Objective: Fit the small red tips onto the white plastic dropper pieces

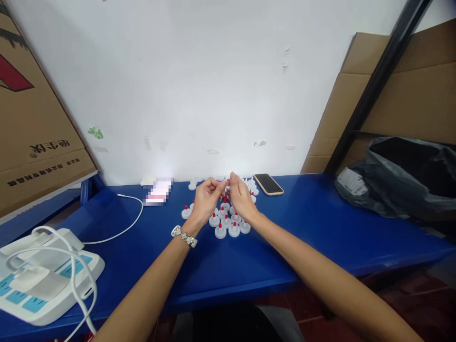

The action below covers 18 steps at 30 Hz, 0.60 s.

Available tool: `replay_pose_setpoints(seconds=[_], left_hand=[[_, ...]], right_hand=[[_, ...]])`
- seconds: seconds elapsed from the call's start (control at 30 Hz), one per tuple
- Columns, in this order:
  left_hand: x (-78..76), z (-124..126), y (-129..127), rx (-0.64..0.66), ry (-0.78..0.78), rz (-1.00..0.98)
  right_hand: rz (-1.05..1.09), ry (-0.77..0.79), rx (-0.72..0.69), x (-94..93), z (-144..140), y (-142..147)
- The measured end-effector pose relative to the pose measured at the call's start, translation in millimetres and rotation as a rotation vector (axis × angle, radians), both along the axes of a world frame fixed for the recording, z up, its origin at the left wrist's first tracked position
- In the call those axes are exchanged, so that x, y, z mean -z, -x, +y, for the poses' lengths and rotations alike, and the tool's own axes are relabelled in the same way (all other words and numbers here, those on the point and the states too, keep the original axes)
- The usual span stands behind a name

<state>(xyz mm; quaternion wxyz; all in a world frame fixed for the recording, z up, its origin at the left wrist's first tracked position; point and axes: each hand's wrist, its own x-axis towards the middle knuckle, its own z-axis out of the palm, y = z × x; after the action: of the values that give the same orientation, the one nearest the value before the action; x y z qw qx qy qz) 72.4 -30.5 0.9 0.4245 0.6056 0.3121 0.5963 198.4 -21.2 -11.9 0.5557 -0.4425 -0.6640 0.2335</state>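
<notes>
White caps with red tips [220, 231] stand in a cluster on the blue desk [142, 251], around the middle of its length and reaching toward the back edge by the wall [228, 85]. Over them, the left hand [206, 198] and right hand [242, 198] meet, fingertips close together, a bit of red showing between; the fingers hide how far each grip is closed and which one has hold of the piece. A phone [269, 184] lies near the back edge, right of the caps. By the desk's right end, a dark plastic bag [351, 183] gapes, its inside too dim to read. A printed cardboard box [39, 114] rises past the back left corner, its contents hidden; a power strip [81, 280] sits at the front left corner.
</notes>
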Motion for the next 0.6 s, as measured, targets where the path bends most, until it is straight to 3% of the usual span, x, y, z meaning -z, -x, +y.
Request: replay_pose_setpoints(seconds=[0.13, 0.3, 0.37, 0.47, 0.6], left_hand=[[-1.8, -4, -4, -0.009, -0.025, -0.011], [-13.3, 1, 12, -0.008, -0.056, 0.119], [-17.1, 5, 24, -0.049, -0.100, 0.201], [-16.6, 10, 39, -0.166, -0.215, 0.434], [-7.4, 15, 44, -0.194, -0.303, 0.733]], right_hand=[[0.000, -0.009, 0.016, -4.9, -4, 3], [0.004, 0.083, -0.102, -17.8, -9, -1], [-0.022, 0.112, -0.111, -22.1, -8, -6], [-0.085, 0.091, -0.015, -22.5, 0, -17], [-0.360, 0.071, 0.029, -13.3, 12, -29]])
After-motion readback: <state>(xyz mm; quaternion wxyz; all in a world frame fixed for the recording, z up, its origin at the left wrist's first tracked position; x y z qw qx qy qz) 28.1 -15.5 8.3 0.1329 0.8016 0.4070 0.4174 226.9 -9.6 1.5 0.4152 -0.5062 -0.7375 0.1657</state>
